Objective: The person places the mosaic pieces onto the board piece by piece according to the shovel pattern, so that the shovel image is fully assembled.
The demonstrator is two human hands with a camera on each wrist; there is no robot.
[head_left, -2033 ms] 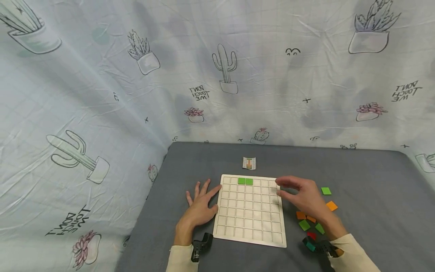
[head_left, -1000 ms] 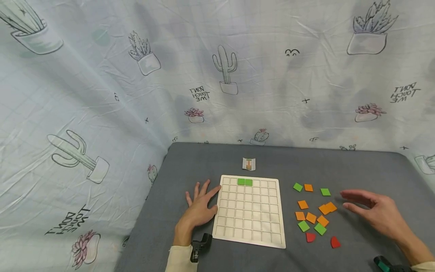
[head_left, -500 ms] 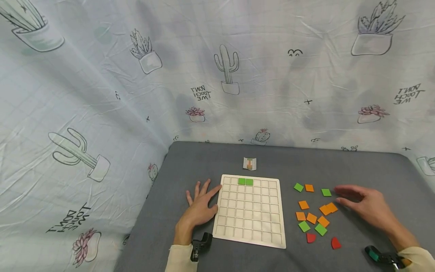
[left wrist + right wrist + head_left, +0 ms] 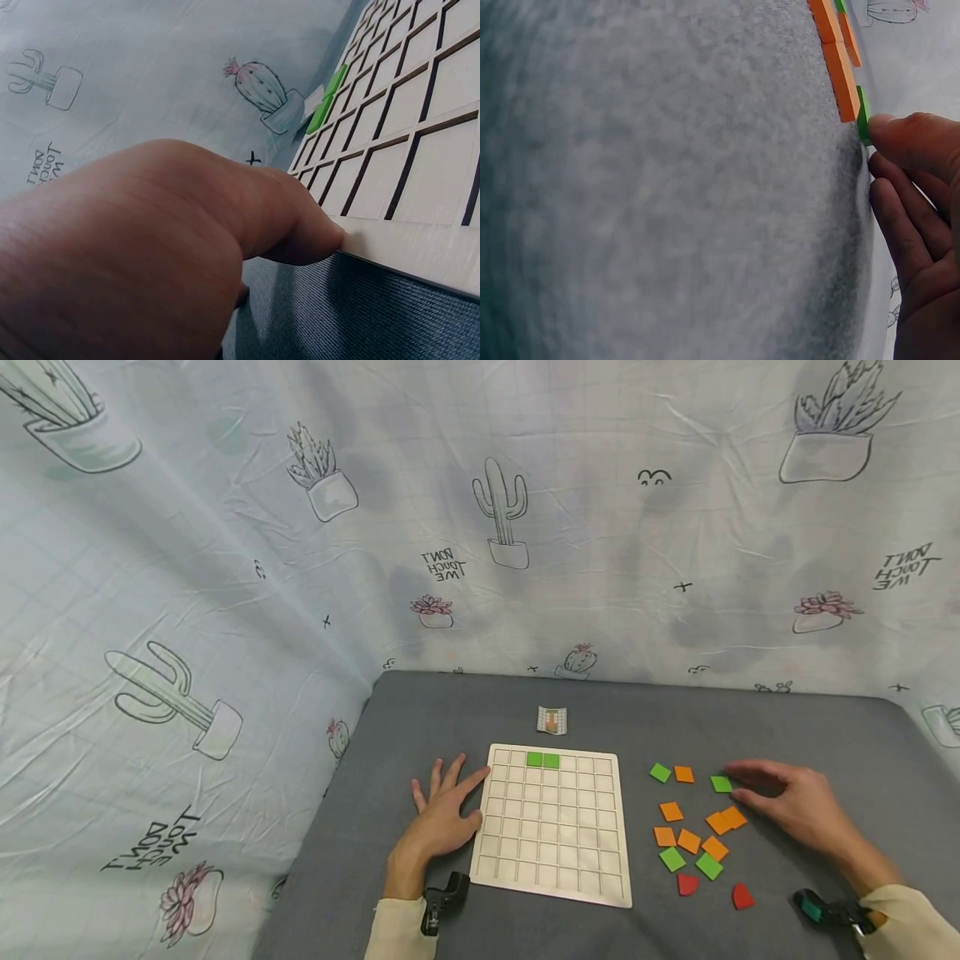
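Note:
A pale wooden grid board lies on the table, with two green square tiles side by side in its top row. My left hand rests at the board's left edge with its fingers spread; in the left wrist view, the thumb touches the board's rim. On the right, my right hand is at a loose green tile, thumb and fingers parted around its right end. In the right wrist view the thumb appears against that green tile; actual contact is unclear.
Several orange tiles and more green tiles lie scattered right of the board. Two red pieces are nearer the front. A small printed card lies behind the board. A patterned curtain hangs beyond the grey table.
My right hand has gone from the board's right edge out past the loose tiles, then back leftward to the green tile. My left hand has stayed at the board's edge.

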